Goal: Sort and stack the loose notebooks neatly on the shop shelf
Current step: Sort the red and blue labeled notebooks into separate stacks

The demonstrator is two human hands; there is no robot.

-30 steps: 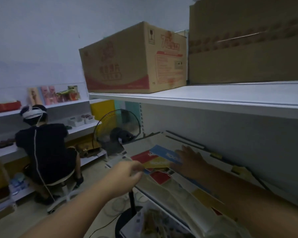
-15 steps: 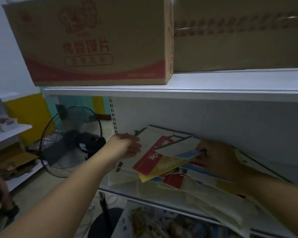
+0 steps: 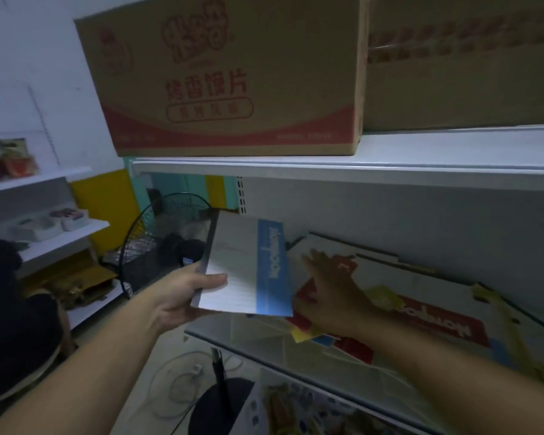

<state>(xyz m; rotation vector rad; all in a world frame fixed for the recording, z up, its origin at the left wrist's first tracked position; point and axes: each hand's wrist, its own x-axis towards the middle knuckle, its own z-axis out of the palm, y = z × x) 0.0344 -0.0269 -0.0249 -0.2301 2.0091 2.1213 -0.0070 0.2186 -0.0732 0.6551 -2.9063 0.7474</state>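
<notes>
Gripping a blue-banded notebook (image 3: 245, 268), the left hand (image 3: 182, 296) now holds it off the pile (image 3: 437, 321); right hand (image 3: 333, 293) rests flat there.

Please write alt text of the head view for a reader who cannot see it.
The left hand grips a white-and-blue notebook in front of a white shop shelf, while the right hand, fingers straight, reaches to loose notebooks scattered there. A cardboard box stands on the shelf above.

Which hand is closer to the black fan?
Left. The left hand, gripping a blue-and-white notebook, is right by the fan; the right hand is further right, over the loose notebooks on the shelf.
</notes>
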